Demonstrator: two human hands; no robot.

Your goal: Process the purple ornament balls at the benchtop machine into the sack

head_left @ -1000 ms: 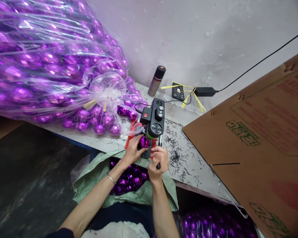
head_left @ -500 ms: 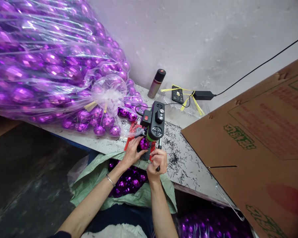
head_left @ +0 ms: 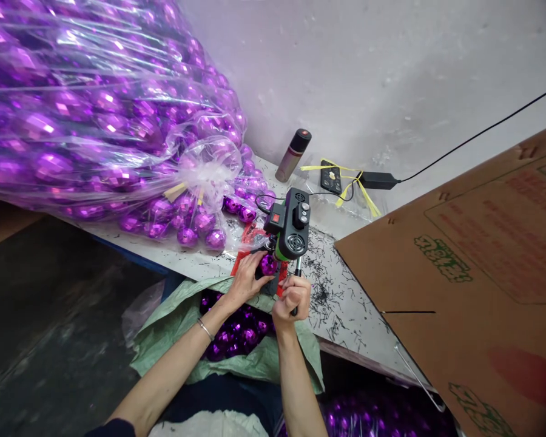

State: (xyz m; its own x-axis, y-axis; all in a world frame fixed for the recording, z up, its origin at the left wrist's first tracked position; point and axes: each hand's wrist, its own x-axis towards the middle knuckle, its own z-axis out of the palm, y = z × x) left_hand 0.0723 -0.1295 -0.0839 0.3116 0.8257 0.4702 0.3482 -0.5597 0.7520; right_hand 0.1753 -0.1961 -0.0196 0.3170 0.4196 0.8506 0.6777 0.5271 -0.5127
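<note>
Both hands at the small black machine point(head_left: 291, 223) on the table point(head_left: 200, 262).
Left hand point(head_left: 246, 280) pinches a purple ball point(head_left: 268, 264) under the machine head; right hand point(head_left: 292, 297) is fisted around the lever handle point(head_left: 296, 273), just beside the ball.

Both bare forearms reach up from the bottom edge toward twelve o'clock, converging near the centre. The left hand point(head_left: 246, 280) lies palm down, its fingers point(head_left: 260, 262) spread and curled forward toward one o'clock, a thin bracelet round the wrist. The right hand point(head_left: 293, 296) sits just at its three o'clock side, closed in a fist with knuckles up, wrist straight above the forearm.
</note>
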